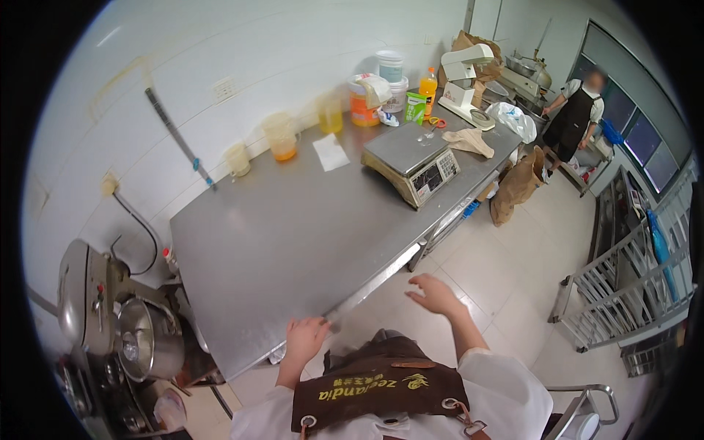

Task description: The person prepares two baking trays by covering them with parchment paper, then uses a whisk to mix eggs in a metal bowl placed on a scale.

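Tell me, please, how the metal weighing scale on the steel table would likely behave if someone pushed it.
The weighing scale looks boxy and wide with a flat metal platform, so it would probably slide rather than tip. Its bulk suggests it is fairly heavy. The steel table looks smooth, so it might glide once moving.

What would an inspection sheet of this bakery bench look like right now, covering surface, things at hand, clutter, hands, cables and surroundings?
Surface: steel table, near half bare.
Things at hand: table's front edge only; nothing held.
Clutter: scale, paper sheet, measuring jugs, tubs, orange bottle, stand mixer, all at the far end.
Hands: left hand rests on the edge; right hand open in the air over the floor.
Cables: black cable down the wall.
Surroundings: floor mixer left, rack right, another person far right.
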The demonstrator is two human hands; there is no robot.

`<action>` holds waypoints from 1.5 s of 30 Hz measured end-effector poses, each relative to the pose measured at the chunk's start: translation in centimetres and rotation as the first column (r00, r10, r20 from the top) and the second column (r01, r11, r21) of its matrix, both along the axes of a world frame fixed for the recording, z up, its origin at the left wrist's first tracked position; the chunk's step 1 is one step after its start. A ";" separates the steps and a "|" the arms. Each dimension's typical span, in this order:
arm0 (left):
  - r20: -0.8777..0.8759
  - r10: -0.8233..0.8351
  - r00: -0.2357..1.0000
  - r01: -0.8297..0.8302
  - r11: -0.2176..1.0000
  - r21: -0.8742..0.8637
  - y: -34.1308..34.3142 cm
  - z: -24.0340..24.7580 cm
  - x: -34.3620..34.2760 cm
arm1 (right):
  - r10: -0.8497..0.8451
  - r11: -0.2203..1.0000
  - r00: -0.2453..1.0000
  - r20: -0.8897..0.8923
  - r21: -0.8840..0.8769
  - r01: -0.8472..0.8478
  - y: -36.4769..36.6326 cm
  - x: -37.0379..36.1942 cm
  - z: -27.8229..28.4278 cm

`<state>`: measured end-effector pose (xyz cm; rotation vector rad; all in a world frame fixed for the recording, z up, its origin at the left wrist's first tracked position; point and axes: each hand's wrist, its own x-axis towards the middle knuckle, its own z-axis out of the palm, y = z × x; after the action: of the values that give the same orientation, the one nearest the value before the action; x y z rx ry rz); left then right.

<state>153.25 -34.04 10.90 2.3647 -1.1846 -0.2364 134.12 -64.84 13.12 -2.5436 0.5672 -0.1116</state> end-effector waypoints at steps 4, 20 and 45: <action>0.025 0.011 1.000 -0.011 1.000 -0.002 -3.4 -1.9 3.2 | -0.172 0.979 0.976 0.136 0.137 0.153 -9.2 3.0 1.2; -0.251 0.402 0.881 -0.404 0.914 0.047 -34.9 -2.3 4.8 | -0.798 0.582 0.596 0.096 -0.137 0.802 -67.6 20.6 -4.9; -0.227 0.470 0.853 -0.478 0.878 0.023 -47.8 -0.6 4.6 | 0.246 0.951 0.892 0.380 0.082 -0.297 -49.7 26.0 0.4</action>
<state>157.85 -81.84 10.29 2.4337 -0.4690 -0.3018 160.16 -114.58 13.51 -2.3557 0.0667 -0.4202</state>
